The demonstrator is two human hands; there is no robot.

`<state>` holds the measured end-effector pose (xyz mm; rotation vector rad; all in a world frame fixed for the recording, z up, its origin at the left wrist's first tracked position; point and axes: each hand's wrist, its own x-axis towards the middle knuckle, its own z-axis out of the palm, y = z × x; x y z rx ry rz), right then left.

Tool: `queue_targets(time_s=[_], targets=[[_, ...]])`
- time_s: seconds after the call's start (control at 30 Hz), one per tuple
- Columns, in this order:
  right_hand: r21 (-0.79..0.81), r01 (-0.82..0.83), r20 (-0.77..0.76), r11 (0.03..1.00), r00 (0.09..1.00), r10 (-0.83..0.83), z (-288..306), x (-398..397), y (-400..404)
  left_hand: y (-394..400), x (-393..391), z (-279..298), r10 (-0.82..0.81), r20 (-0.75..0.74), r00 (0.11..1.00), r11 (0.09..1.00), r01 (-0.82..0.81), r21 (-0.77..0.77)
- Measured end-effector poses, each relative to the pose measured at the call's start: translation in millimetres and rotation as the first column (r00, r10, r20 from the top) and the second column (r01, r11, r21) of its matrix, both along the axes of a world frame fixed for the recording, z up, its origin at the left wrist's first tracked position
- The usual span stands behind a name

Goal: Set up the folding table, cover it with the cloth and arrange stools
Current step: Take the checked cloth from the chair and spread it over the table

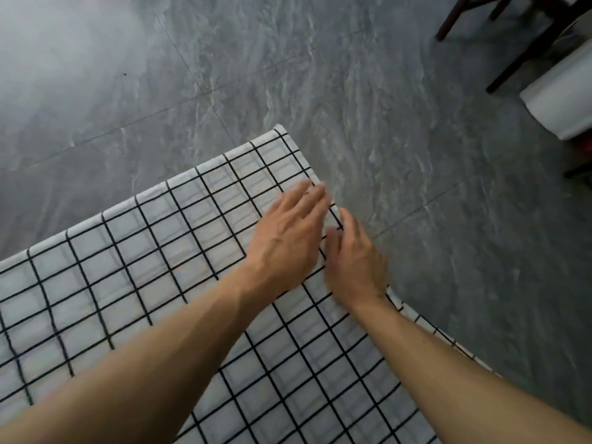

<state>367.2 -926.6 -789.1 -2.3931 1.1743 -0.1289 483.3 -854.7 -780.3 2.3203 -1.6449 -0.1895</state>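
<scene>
White-and-black checked cloth (160,283) is already spread over the table, so that part looks nearly done. Left hand (285,241) presses flat with straight fingers; just right of it, right hand (355,264) seems to pinch the cloth's edge. No stools visible yet.

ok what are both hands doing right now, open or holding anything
Left hand: open, fingers straight, flat on the checked cloth.
Right hand: at the cloth's edge, blurred; cannot tell whether it grips.
</scene>
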Motion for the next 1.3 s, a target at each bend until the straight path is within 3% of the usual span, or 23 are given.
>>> queue_targets(time_s=[0.1, 0.23, 0.4, 0.6, 0.73, 0.93, 1.07, 1.3], targets=[[0.029, -0.014, 0.020, 0.999, 1.000, 0.014, 1, -2, -4, 4, -25, -8, -0.092, -0.080, 0.993, 0.995, 0.093, 0.018], [0.165, -0.033, 0.124, 0.986, 0.992, 0.012, 4, -8, -14, 12, -20, -14, -0.069, -0.036, 0.997, 0.995, 0.072, 0.068], [0.249, 0.004, 0.204, 0.969, 0.977, -0.057, 13, -87, 9, 9, -25, -10, -0.034, -0.046, 0.998, 0.994, 0.039, 0.103], [0.256, 0.184, 0.125, 0.949, 0.967, -0.221, 12, -193, 33, 5, -29, -5, -0.002, -0.058, 0.998, 0.993, 0.009, 0.115], [0.265, 0.162, 0.139, 0.951, 0.969, -0.204, 9, -201, 33, 0, -72, 11, 0.060, 0.039, 0.997, 0.990, -0.064, 0.127], [0.282, 0.112, 0.177, 0.953, 0.970, -0.166, 9, -204, 25, 24, -208, 19, -0.142, -0.104, 0.984, 0.979, 0.155, 0.134], [0.385, 0.082, 0.218, 0.919, 0.960, -0.177, 13, -209, 15, 31, -221, 9, -0.101, -0.084, 0.991, 0.972, 0.116, 0.206], [0.376, 0.081, 0.156, 0.923, 0.976, -0.149, 24, -279, 32, 29, -232, 18, -0.028, -0.063, 0.998, 0.963, 0.044, 0.267]])
